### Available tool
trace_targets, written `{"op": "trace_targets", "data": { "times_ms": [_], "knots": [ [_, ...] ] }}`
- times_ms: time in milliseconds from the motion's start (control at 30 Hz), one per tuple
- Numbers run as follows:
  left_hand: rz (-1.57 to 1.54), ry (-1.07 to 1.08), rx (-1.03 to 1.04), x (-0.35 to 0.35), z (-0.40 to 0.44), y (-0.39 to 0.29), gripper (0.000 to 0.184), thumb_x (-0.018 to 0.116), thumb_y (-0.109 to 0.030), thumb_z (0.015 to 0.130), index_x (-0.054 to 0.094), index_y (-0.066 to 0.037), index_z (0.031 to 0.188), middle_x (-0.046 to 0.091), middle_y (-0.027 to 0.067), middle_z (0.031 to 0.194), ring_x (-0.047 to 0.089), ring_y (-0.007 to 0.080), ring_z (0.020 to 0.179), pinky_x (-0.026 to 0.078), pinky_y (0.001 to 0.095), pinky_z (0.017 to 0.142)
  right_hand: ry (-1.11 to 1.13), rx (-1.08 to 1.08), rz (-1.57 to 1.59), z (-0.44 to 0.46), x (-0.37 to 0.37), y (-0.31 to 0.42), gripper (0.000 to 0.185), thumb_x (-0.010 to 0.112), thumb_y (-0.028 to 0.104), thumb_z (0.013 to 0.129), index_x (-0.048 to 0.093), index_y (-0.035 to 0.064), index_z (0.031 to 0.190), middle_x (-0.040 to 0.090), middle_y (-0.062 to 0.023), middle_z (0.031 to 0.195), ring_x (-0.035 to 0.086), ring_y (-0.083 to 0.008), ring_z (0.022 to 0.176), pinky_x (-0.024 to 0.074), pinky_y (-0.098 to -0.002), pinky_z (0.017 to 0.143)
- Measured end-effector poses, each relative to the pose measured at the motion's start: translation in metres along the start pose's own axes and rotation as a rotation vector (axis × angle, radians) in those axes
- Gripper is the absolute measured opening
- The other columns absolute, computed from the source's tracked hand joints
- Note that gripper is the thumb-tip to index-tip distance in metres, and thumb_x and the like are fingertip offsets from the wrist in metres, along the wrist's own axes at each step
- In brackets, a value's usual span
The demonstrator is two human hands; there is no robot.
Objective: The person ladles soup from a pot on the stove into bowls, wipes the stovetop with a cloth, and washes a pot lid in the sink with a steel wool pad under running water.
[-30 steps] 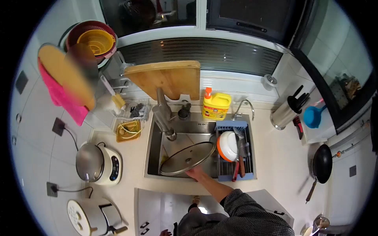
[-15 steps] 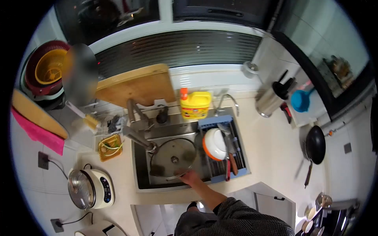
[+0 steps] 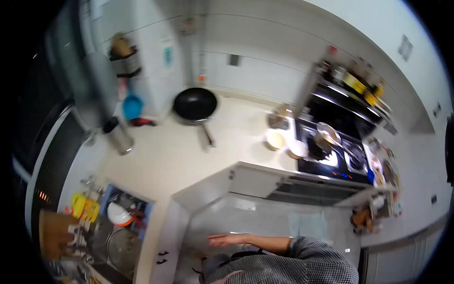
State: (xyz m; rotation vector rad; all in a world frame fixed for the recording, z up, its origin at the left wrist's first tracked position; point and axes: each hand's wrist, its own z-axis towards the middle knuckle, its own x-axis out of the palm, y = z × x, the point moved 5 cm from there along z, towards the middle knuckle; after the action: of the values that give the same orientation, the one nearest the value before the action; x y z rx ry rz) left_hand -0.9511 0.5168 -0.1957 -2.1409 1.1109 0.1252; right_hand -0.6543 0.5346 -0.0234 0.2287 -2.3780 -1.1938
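My right hand [image 3: 229,240] reaches out over the floor beside the cabinets, its fingers stretched and nothing in it. My left hand does not show. At the lower left, the glass lid [image 3: 124,248] lies in the sink [image 3: 98,233]. Next to it, the blue rack [image 3: 147,208] holds a white and orange bowl [image 3: 118,214] and some utensils. A yellow bottle [image 3: 85,208] stands behind the sink.
A black pan [image 3: 195,105] sits on the counter [image 3: 156,163]. Two pale bowls [image 3: 275,140] stand beside the stove [image 3: 326,161], where a pot [image 3: 327,136] rests. A knife holder [image 3: 119,137] and bottles [image 3: 357,80] also show.
My right hand has let go of the glass lid and left the sink. The view has swung right toward the stove, so the sink now lies at the lower left.
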Motion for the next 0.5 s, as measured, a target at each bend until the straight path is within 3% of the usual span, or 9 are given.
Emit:
{"op": "trace_targets", "data": {
  "times_ms": [67, 133, 200, 233, 400, 467, 500],
  "knots": [
    [0.137, 0.084, 0.028, 0.035, 0.001, -0.018, 0.047, 0.064, -0.031, 0.078, 0.061, 0.0, 0.113, 0.064, 0.0186, 0.107, 0.062, 0.034, 0.098, 0.049, 0.0404, 0.082, -0.33, 0.051, 0.028, -0.112, -0.038, -0.085, 0.082, 0.041, 0.063, 0.089, 0.016, 0.013, 0.148, 0.021, -0.0116, 0.152, 0.018, -0.0266, 0.14, 0.0198, -0.0427, 0.112],
    [0.289, 0.143, 0.057, 0.059, 0.002, -0.038, 0.047, 0.065, -0.031, 0.078, 0.061, 0.0, 0.113, 0.064, 0.0187, 0.107, 0.061, 0.0342, 0.099, 0.049, 0.0405, 0.083, -0.656, 0.045, 0.231, -0.199, -0.047, -0.193, 0.077, 0.037, 0.058, 0.092, 0.013, 0.0111, 0.149, 0.016, -0.0122, 0.153, 0.014, -0.026, 0.141, 0.0162, -0.0407, 0.113],
    [0.469, 0.179, 0.074, 0.074, 0.007, -0.059, 0.048, 0.065, -0.032, 0.078, 0.061, 0.0, 0.113, 0.064, 0.0187, 0.108, 0.061, 0.0345, 0.099, 0.049, 0.0406, 0.083, -0.772, -0.091, 0.415, -0.253, -0.024, -0.292, 0.077, 0.037, 0.057, 0.093, 0.011, 0.0095, 0.149, 0.012, -0.0106, 0.154, 0.008, -0.0241, 0.142, 0.0075, -0.0397, 0.115],
    [0.58, 0.192, 0.08, 0.078, 0.016, -0.068, 0.048, 0.065, -0.032, 0.078, 0.061, 0.0, 0.113, 0.064, 0.0188, 0.108, 0.061, 0.0346, 0.099, 0.049, 0.0406, 0.083, -0.932, -0.093, 0.383, -0.278, 0.003, -0.304, 0.069, 0.039, 0.049, 0.096, 0.019, 0.0072, 0.147, 0.025, -0.0138, 0.15, 0.027, -0.0243, 0.137, 0.0196, -0.0348, 0.113],
    [1.019, 0.177, 0.211, 0.132, 0.043, -0.191, 0.048, 0.065, -0.032, 0.077, 0.061, 0.0, 0.113, 0.064, 0.019, 0.109, 0.061, 0.0352, 0.1, 0.049, 0.0409, 0.083, -1.276, 0.292, 0.25, -0.334, 0.067, -0.422, 0.058, 0.046, 0.043, 0.091, 0.038, 0.0008, 0.13, 0.044, -0.0197, 0.125, 0.043, -0.0338, 0.116, 0.033, -0.0385, 0.101],
    [0.92, 0.198, 0.377, 0.191, 0.093, -0.231, 0.055, 0.07, -0.038, 0.075, 0.061, -0.001, 0.114, 0.062, 0.0176, 0.113, 0.06, 0.0323, 0.104, 0.048, 0.038, 0.086, -1.365, 0.49, 0.193, -0.35, 0.072, -0.463, 0.054, 0.048, 0.04, 0.089, 0.046, -0.0017, 0.123, 0.052, -0.0221, 0.115, 0.049, -0.0376, 0.108, 0.0383, -0.04, 0.096],
    [0.594, 0.235, 0.476, 0.226, 0.068, -0.289, 0.062, 0.072, -0.042, 0.074, 0.058, -0.002, 0.118, 0.064, 0.0154, 0.111, 0.06, 0.0291, 0.104, 0.049, 0.0366, 0.086, -1.404, 0.573, 0.148, -0.361, 0.064, -0.479, 0.053, 0.049, 0.039, 0.088, 0.05, -0.003, 0.12, 0.056, -0.0233, 0.11, 0.053, -0.0395, 0.104, 0.041, -0.0408, 0.094]
  ]
}}
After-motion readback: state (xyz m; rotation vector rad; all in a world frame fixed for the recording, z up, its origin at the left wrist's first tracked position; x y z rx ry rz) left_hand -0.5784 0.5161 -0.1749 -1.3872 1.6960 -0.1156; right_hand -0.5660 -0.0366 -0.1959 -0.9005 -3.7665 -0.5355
